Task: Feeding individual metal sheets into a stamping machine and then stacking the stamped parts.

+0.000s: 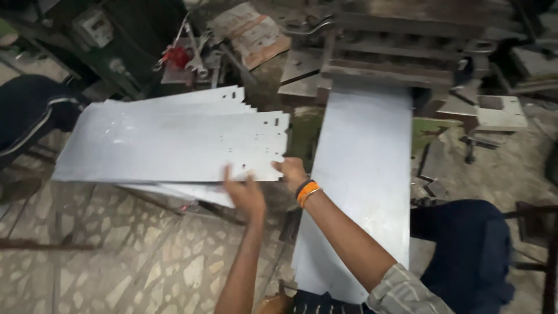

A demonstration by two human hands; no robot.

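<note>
A stack of thin grey metal sheets [168, 139] with punched holes along their right ends lies to the left, fanned out. My left hand [244, 193] grips the near right corner of the top sheet from below. My right hand [292, 170], with an orange band on the wrist, pinches the same sheet's right edge. A long plain metal sheet [363, 174] lies to the right, running from my lap up to a press machine [401, 52].
A person's leg in dark trousers [29, 110] is at the far left. Tools and a red part [177, 56] sit behind the stack. My knee in dark blue [465, 250] is at the lower right. The floor [133, 256] is mottled stone tile.
</note>
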